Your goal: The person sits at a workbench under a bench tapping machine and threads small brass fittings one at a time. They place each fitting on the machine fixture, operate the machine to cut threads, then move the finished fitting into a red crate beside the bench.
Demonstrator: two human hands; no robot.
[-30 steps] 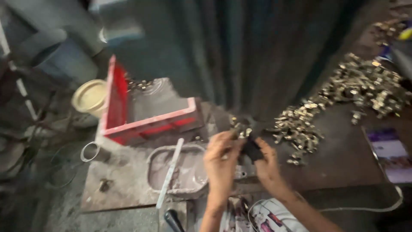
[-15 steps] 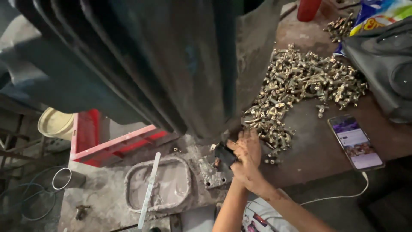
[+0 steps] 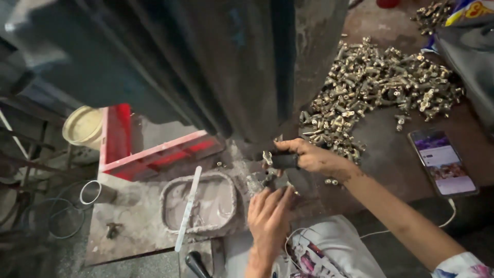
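Observation:
My right hand (image 3: 314, 157) grips a dark handle-like piece (image 3: 284, 161) beside the base of a large dark machine (image 3: 242, 67). A small brass fitting (image 3: 267, 156) sits just left of that handle. My left hand (image 3: 268, 213) reaches up from below, its fingertips on a small metal part (image 3: 268, 180) on the machine's bed. A big heap of brass fittings (image 3: 375, 87) lies on the brown table to the right of my right hand.
A grey oval tray (image 3: 226, 216) with a white stick (image 3: 188, 206) across it lies left of my hands. A red crate (image 3: 154, 157) and a cream bucket (image 3: 82, 126) stand further left. A lit phone (image 3: 442, 162) with a cable rests at the right.
The view has swung and drawn closer. My hands were together at the machine's base; now the right one holds the dark handle higher up and the left one sits below it.

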